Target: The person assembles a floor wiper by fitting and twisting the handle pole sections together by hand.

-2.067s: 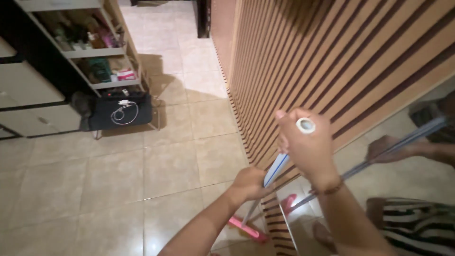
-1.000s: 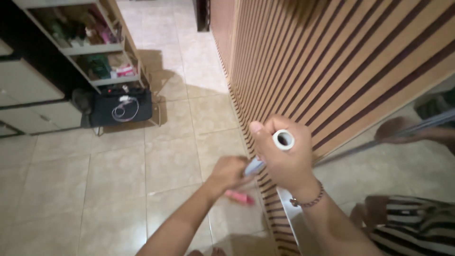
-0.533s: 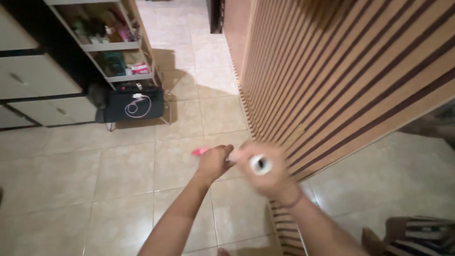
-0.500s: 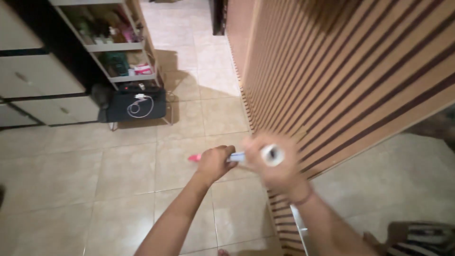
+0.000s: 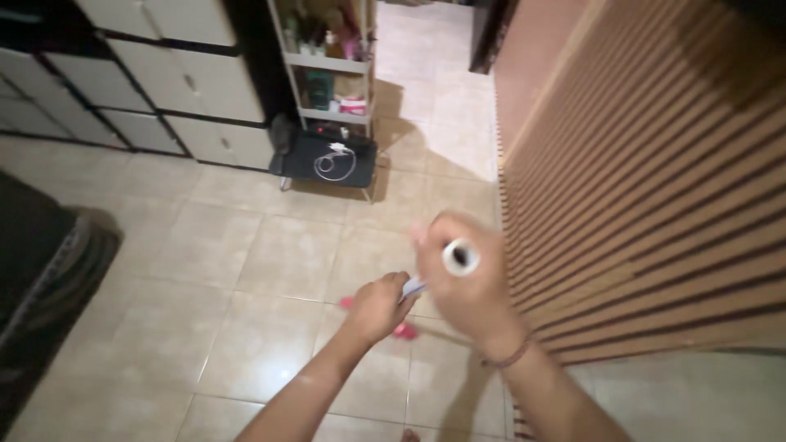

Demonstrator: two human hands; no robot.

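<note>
Both hands gripped the broom handle (image 5: 458,257), right hand (image 5: 467,282) at its top, left hand (image 5: 378,307) lower. The pink broom head (image 5: 401,329) had swung from the slatted wall (image 5: 655,205) onto open floor (image 5: 246,278).

A small white-and-red package (image 5: 354,105) sits on the open shelf's lower tier (bottles blurred above).
</note>
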